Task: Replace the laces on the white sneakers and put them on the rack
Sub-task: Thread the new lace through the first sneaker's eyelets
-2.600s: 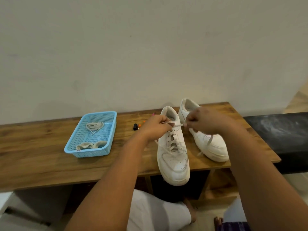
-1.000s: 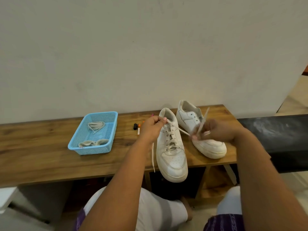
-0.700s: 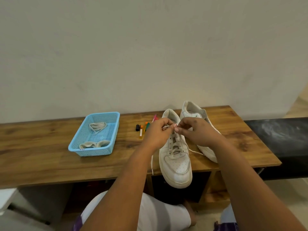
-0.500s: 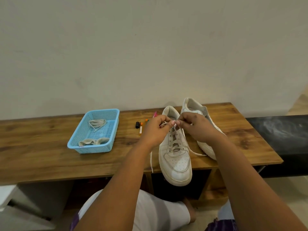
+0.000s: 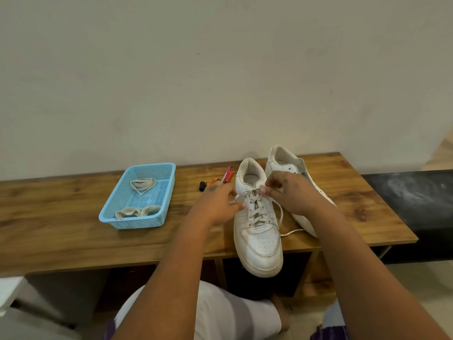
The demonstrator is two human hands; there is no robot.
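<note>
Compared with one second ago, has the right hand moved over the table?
Yes. The right hand moved left: then it was above the far sneaker, now it pinches the lace at the near sneaker's top eyelets.

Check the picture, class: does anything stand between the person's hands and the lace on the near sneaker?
Nothing visible does. The left hand and right hand both reach the lace at the near sneaker's top eyelets.

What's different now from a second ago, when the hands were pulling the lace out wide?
Both hands came back in over the near sneaker. The right hand now pinches the lace at the top eyelets; the left hand holds its other end beside the shoe. The far sneaker and blue basket stayed put.
</note>
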